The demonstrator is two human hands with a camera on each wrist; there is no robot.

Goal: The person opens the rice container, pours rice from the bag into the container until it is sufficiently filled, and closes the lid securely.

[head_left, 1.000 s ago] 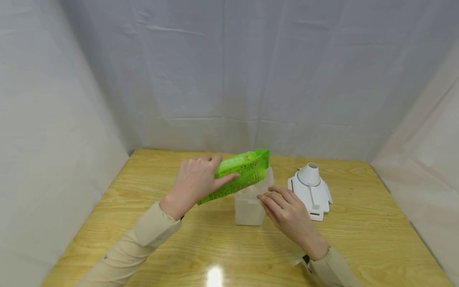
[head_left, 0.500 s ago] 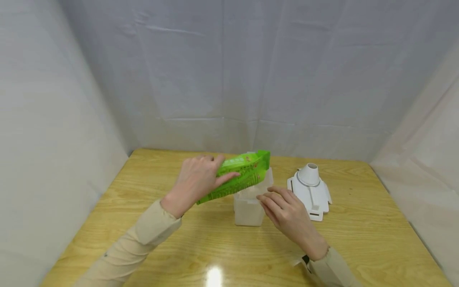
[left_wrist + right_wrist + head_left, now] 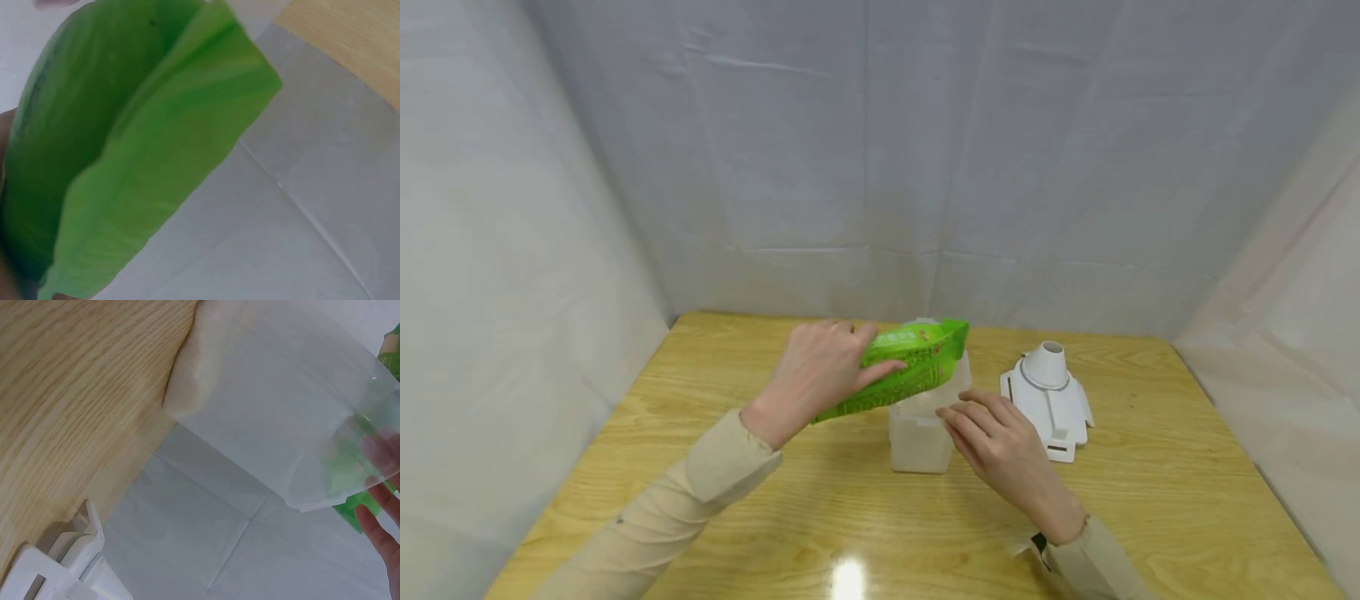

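My left hand (image 3: pixel 820 371) grips a bright green printed packet (image 3: pixel 910 367), its thumb across the near face. The packet is tilted over a translucent white plastic container (image 3: pixel 919 446) on the table. In the left wrist view the green packet (image 3: pixel 156 150) fills much of the picture, with a folded flap. My right hand (image 3: pixel 1000 446) is at the container's right side, fingertips by its rim. In the right wrist view its fingers (image 3: pixel 378 534) lie loosely beside the mouth of the container (image 3: pixel 269 406). Pale contents show at the container's bottom.
A flat white plastic piece with a cone-shaped spout (image 3: pixel 1048 392) lies on the wooden table (image 3: pixel 1150 500), right of the container. Pale sheeting (image 3: pixel 880 167) hangs behind the table and on both sides.
My left hand and the packet have shifted slightly to the right, and the packet's far end has dipped a little. The right hand and the container stay about where they were.
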